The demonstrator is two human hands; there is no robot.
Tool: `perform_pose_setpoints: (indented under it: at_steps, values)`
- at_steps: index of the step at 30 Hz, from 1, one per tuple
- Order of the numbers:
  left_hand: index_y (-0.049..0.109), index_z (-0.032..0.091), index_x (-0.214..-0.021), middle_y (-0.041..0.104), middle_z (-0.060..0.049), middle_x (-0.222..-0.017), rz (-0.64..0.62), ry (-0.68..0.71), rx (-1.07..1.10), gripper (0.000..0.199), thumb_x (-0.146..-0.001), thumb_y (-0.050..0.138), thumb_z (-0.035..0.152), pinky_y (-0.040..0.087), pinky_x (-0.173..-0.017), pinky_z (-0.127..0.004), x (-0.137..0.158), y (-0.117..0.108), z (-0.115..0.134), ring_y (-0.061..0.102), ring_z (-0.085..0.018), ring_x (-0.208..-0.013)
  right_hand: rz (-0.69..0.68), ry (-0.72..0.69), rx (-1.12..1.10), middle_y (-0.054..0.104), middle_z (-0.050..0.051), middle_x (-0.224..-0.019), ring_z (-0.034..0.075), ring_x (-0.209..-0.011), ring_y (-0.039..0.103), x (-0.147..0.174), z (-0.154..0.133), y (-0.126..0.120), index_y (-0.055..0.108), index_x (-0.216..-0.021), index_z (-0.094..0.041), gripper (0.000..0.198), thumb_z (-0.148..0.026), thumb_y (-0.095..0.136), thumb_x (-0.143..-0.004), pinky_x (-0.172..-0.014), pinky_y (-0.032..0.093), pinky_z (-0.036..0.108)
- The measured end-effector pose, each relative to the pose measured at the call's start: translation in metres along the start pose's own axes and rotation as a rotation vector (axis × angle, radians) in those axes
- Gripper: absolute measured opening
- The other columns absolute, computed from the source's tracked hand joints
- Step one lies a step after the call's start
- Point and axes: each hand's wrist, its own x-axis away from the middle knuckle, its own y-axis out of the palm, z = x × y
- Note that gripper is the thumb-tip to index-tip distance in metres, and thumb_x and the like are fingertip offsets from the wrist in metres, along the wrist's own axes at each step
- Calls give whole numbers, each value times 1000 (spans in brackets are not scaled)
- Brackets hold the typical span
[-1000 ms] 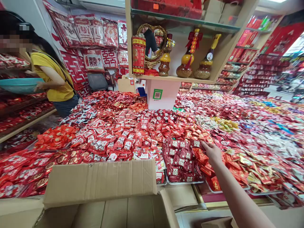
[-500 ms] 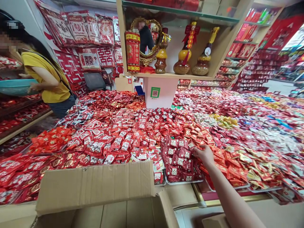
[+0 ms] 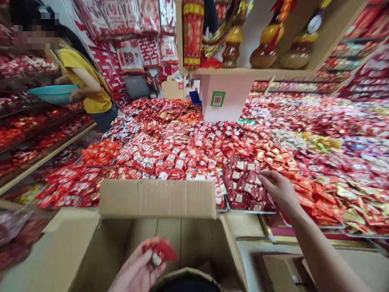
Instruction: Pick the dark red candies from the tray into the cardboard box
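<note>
In the head view my left hand [image 3: 136, 267] is over the cardboard box [image 3: 158, 198], its fingers closed on small candy packets [image 3: 162, 252], mostly red with an orange piece, blurred by motion. My right hand [image 3: 281, 188] reaches across to the heap of dark red candy packets [image 3: 243, 184] with pale printed characters, in a shallow tray. Its fingers are stretched out and touch the right side of that heap; the thumb is mostly hidden. Orange-red packets [image 3: 322, 198] lie just right of this hand.
A dark round opening [image 3: 188, 284] shows inside the box. Packet heaps [image 3: 170, 150] cover the display behind it. A shelf [image 3: 252, 73] with bottles overhangs a white post [image 3: 225, 109]. At left, a person in yellow [image 3: 86, 89] holds a turquoise basin [image 3: 53, 95].
The view has tilted down and turned left, showing more of the box. My left hand has come into view with packets. My right hand stays at the dark red heap, fingers straighter.
</note>
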Motion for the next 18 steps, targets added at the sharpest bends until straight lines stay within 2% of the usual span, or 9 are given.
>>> perform_pose_setpoints:
  at_steps: [2,5,8,11,13,18]
  values:
    - [67,23,-89,72,-1,-83,12,57,-92,28,-62,74,17,53,-65,-25,8,12,-1,65,-14,-73,-182,-95,-219,65,5,-71,18,-63,57,30,-26,9,63,-82,-18,29,-43,57,-71,-57,43,27]
    - [63,19,-92,69,0,-80,-2,125,-262,26,-68,71,23,52,-62,-21,8,22,-4,62,-11,-67,-476,-171,-411,64,3,-70,17,-64,56,76,-63,26,65,-78,-19,22,-39,62,-70,-59,43,26]
    - [61,19,-89,66,3,-70,-50,227,-459,30,-63,74,24,51,-56,-21,4,30,-7,59,-11,-61,-775,-163,-562,64,3,-78,16,-67,56,114,-91,44,64,-90,-20,24,-34,64,-70,-61,44,27]
    - [62,18,-79,65,3,-64,-156,340,-554,22,-62,75,23,49,-54,-20,0,40,-7,57,-11,-59,-1013,-117,-707,64,1,-78,14,-66,55,137,-107,61,61,-96,-21,27,-31,64,-72,-60,44,26]
    - [63,17,-72,64,4,-62,-177,393,-544,14,-65,73,25,48,-53,-19,-1,45,-7,55,-10,-56,-1036,-51,-786,62,-1,-69,12,-59,54,144,-113,68,61,-91,-19,21,-31,63,-74,-56,43,24]
    - [66,17,-69,63,3,-61,-115,392,-416,13,-68,70,30,45,-52,-17,-5,46,-9,51,-8,-55,-905,68,-937,60,-2,-61,8,-50,50,151,-116,77,58,-75,-16,19,-33,66,-71,-49,42,21]
